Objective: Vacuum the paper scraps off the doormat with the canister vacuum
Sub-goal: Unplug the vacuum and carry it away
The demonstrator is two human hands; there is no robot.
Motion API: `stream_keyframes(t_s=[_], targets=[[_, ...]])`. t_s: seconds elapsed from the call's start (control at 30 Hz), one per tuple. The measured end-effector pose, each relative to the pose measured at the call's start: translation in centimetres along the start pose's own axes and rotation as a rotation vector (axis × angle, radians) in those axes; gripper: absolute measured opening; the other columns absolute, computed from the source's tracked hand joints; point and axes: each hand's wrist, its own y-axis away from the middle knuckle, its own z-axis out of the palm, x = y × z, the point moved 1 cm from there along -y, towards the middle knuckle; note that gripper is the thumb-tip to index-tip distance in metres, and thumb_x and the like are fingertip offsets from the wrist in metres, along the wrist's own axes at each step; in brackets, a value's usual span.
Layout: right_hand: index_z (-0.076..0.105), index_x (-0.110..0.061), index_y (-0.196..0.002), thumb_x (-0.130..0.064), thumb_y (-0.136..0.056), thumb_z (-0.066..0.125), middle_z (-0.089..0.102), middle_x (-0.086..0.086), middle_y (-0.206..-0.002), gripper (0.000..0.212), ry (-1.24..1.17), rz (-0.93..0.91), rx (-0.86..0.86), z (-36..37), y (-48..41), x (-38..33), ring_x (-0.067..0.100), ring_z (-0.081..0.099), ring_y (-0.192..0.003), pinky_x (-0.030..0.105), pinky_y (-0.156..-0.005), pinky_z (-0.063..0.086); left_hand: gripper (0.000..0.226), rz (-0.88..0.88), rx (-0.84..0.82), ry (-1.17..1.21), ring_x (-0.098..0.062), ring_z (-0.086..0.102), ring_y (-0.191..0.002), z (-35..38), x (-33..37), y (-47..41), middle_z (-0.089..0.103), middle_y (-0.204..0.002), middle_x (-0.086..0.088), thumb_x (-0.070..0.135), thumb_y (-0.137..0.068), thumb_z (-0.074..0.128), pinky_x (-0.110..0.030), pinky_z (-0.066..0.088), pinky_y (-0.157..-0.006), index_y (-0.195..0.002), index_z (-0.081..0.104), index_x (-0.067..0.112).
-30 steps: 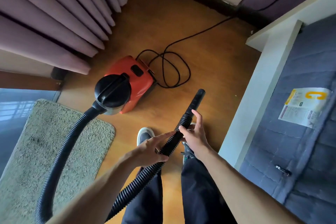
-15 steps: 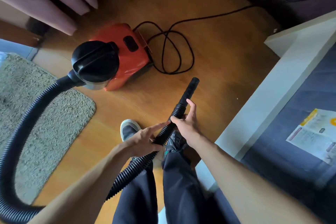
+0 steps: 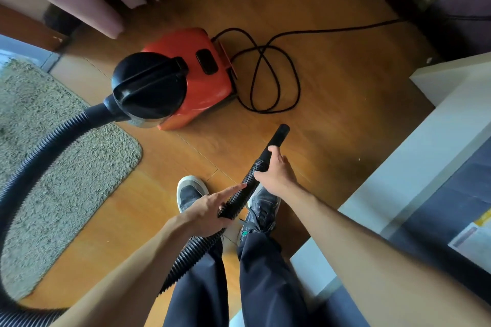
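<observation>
Fingers of right hand (image 3: 276, 175) curled round ribbed hose (image 3: 239, 200) just behind black nozzle (image 3: 278, 135), thumb across the top, index laid along it toward one o'clock. Forearm running back to five o'clock. Fingers of left hand (image 3: 210, 211) straight, resting against the hose lower down, pointing to two o'clock; thumb hidden. Canister vacuum (image 3: 191, 82) at eleven o'clock of the hands; doormat (image 3: 66, 167) at nine o'clock, hose looping across it.

The warm-brown wooden plank floor (image 3: 332, 82) carries an orange canister vacuum with a black lid (image 3: 204, 87), a looped black power cord (image 3: 261, 48) touching it, and a beige shaggy doormat (image 3: 66, 167) nearby.
</observation>
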Motion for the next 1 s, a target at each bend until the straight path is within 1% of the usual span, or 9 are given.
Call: stream_keyframes(t_s=[0.07,0.2,0.37,0.43,0.53,0.67,0.8,0.93,1.0], targets=[[0.029,-0.018,-0.143,-0.020,-0.087,0.068,0.046,0.015,-0.133,0.067,0.161,-0.130,0.081,-1.2,-0.9,-2.6,0.029,0.050,-0.114,0.030,-0.081,0.043,0.091,0.003,0.013,0.007,-0.017,0.057,-0.123,-0.3,-0.1,-0.1,0.051,-0.147,0.001,0.012,-0.088,0.069,-0.033,0.047,-0.103,-0.150,0.016,0.050],[0.020,-0.011,-0.153,-0.016,-0.091,0.066,0.026,0.013,-0.157,0.077,0.279,-0.403,0.159,-2.9,-2.3,-9.0,0.028,0.032,-0.142,0.032,-0.109,0.035,0.091,-0.006,0.004,0.026,-0.018,0.059,-0.119,-0.5,-0.3,-0.6,0.054,-0.143,-0.003,0.011,-0.088,0.069,-0.038,0.050,-0.102,-0.152,0.016,0.049],[0.006,-0.011,-0.157,-0.005,-0.092,0.062,0.001,0.010,-0.165,0.087,0.293,-0.564,0.095,-2.3,-3.9,-15.1,0.028,0.015,-0.150,0.033,-0.118,0.023,0.095,0.002,0.002,0.058,-0.019,0.061,-0.116,-0.5,-0.8,-0.7,0.056,-0.141,-0.006,0.013,-0.088,0.071,-0.041,0.052,-0.099,-0.144,0.008,0.059],[0.003,-0.012,-0.157,0.003,-0.090,0.061,-0.006,0.006,-0.165,0.090,0.279,-0.572,0.056,-1.6,-4.5,-16.2,0.029,0.011,-0.151,0.033,-0.119,0.019,0.095,-0.002,0.000,0.059,-0.019,0.060,-0.118,-0.5,-0.9,-0.6,0.057,-0.140,-0.006,0.012,-0.088,0.070,-0.040,0.051,-0.101,-0.145,0.008,0.056],[-0.001,-0.012,-0.157,0.000,-0.089,0.064,-0.016,0.003,-0.164,0.096,0.346,-0.562,0.067,-0.6,-5.5,-16.7,0.029,0.007,-0.152,0.037,-0.122,0.016,0.094,0.006,-0.011,0.059,-0.020,0.059,-0.121,-0.6,-1.5,-0.4,0.055,-0.143,-0.003,0.013,-0.088,0.070,-0.041,0.051,-0.101,-0.147,0.011,0.056],[-0.002,-0.011,-0.157,-0.007,-0.087,0.068,-0.015,0.004,-0.165,0.099,0.452,-0.555,0.145,0.1,-6.3,-16.9,0.028,0.011,-0.151,0.041,-0.121,0.023,0.095,0.014,0.003,0.074,-0.021,0.056,-0.126,-0.9,-2.4,-0.4,0.054,-0.145,-0.002,0.013,-0.087,0.070,-0.039,0.048,-0.104,-0.147,0.012,0.057],[0.004,-0.010,-0.157,-0.013,-0.083,0.072,-0.006,0.008,-0.165,0.100,0.505,-0.555,0.181,-0.1,-6.6,-17.3,0.028,0.006,-0.152,0.042,-0.122,0.019,0.095,0.014,0.006,0.107,-0.022,0.058,-0.123,-1.4,-2.8,-0.4,0.057,-0.141,-0.002,0.010,-0.086,0.071,-0.041,0.050,-0.103,-0.151,0.015,0.052],[0.015,-0.008,-0.156,-0.007,-0.084,0.068,0.006,0.012,-0.165,0.089,0.529,-0.572,0.125,-1.5,-6.8,-18.1,0.028,0.013,-0.150,0.037,-0.122,0.018,0.095,0.027,0.009,0.100,-0.022,0.063,-0.113,-2.0,-2.8,-0.5,0.061,-0.134,-0.003,0.012,-0.085,0.069,-0.041,0.054,-0.097,-0.148,0.015,0.057],[0.019,-0.010,-0.156,-0.006,-0.087,0.064,0.011,0.012,-0.164,0.082,0.518,-0.546,0.041,-2.9,-6.7,-18.5,0.030,0.017,-0.148,0.040,-0.120,0.023,0.095,0.036,0.017,0.109,-0.020,0.063,-0.110,-2.2,-2.6,-0.4,0.061,-0.129,-0.002,0.011,-0.086,0.069,-0.040,0.054,-0.096,-0.148,0.015,0.056]])
